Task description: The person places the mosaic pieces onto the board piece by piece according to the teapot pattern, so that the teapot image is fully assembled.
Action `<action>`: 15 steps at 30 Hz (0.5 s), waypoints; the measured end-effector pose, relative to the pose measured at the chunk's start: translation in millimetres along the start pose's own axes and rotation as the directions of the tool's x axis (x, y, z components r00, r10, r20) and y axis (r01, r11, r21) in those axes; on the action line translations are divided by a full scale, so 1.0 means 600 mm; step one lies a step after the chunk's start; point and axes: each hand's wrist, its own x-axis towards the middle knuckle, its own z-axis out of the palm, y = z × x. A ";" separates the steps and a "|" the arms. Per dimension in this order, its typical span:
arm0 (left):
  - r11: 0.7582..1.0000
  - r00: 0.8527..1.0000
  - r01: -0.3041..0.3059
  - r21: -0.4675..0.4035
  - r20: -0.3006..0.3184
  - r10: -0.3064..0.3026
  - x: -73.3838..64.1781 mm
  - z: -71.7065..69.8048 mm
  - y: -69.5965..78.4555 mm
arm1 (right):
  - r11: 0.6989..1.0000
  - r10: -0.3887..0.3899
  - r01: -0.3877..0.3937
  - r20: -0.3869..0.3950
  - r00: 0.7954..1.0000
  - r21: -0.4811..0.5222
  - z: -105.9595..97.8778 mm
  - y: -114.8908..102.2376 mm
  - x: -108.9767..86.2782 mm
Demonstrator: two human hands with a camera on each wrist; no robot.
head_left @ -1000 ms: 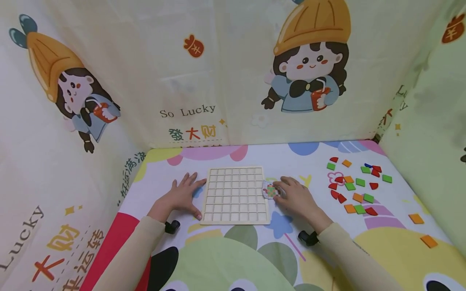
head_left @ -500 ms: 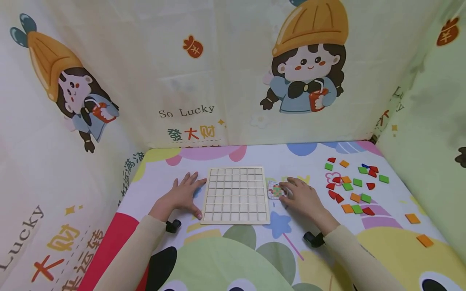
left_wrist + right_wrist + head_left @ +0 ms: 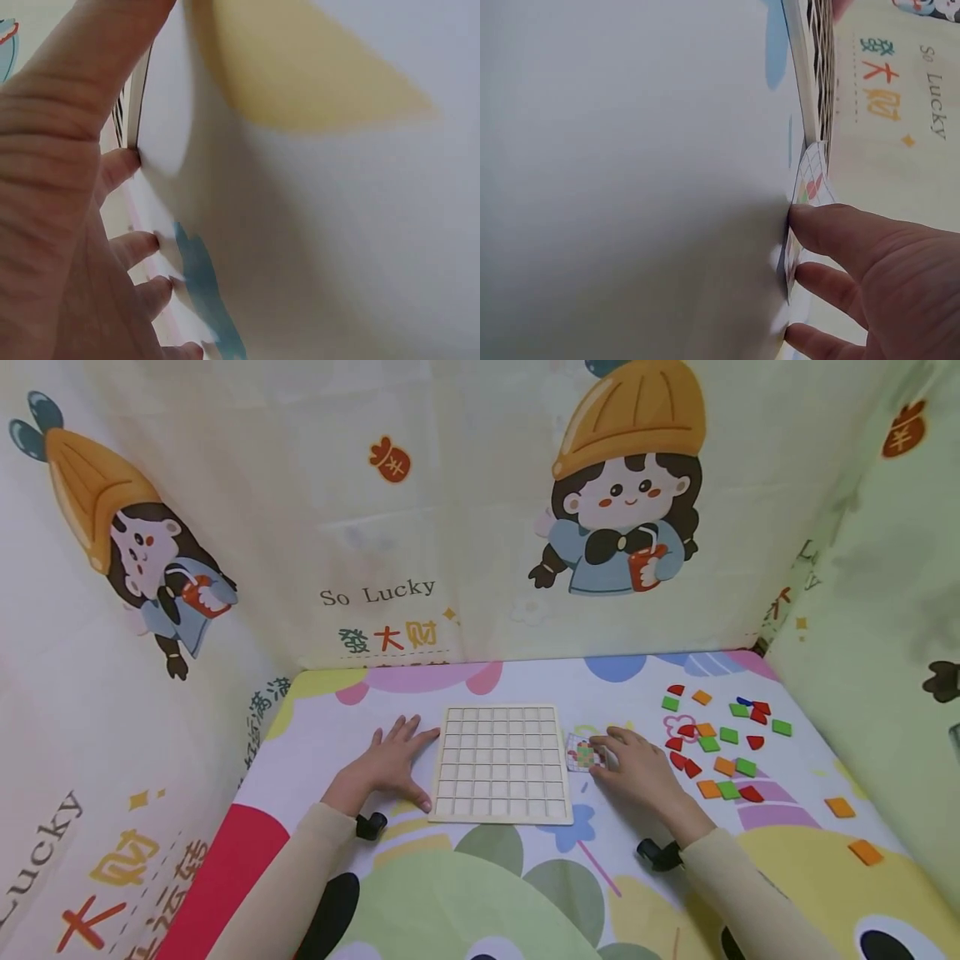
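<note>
A pale wooden grid board [image 3: 501,764] with rows of square cells lies flat on the table. My left hand [image 3: 386,766] is spread along its left side, with thumb and index fingertip at the board's edge. In the left wrist view, the thumb [image 3: 90,67] reaches up toward the board's side. Just right of the board is a small pattern card [image 3: 581,752] printed with a grid and coloured shapes. My right hand [image 3: 637,768] holds this card by its right part between thumb and fingers. In the right wrist view, the card [image 3: 815,180] slants up slightly beside the board's edge.
Several red quarter-round tiles [image 3: 752,794], green square tiles [image 3: 728,736] and orange square tiles [image 3: 708,789] lie scattered at the right. Two orange tiles, one of them this nearer tile [image 3: 866,852], lie apart. Printed cloth walls [image 3: 480,527] rise around the table.
The right hand has slid the card rightward across the table. During the last half second, the board and left hand have also shifted right. The loose tiles stay put as the head view turns slightly.
</note>
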 end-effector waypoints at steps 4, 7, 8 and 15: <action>1.000 1.000 -0.010 0.005 -0.006 0.010 0.003 0.000 0.010 | 1.000 0.026 -0.026 0.013 1.000 0.006 -0.005 0.008 -0.003; 1.000 1.000 -0.020 0.019 -0.009 0.021 0.005 0.000 0.018 | 0.999 0.030 -0.031 0.026 0.999 0.009 -0.010 0.013 -0.006; 0.999 1.000 -0.025 0.022 -0.010 0.025 0.006 0.000 0.022 | 0.999 0.032 -0.033 0.030 0.999 0.008 -0.012 0.015 -0.006; 0.997 0.998 -0.065 0.047 -0.005 0.066 0.013 0.001 0.053 | 0.998 0.059 -0.059 0.033 0.998 0.006 -0.023 0.036 -0.011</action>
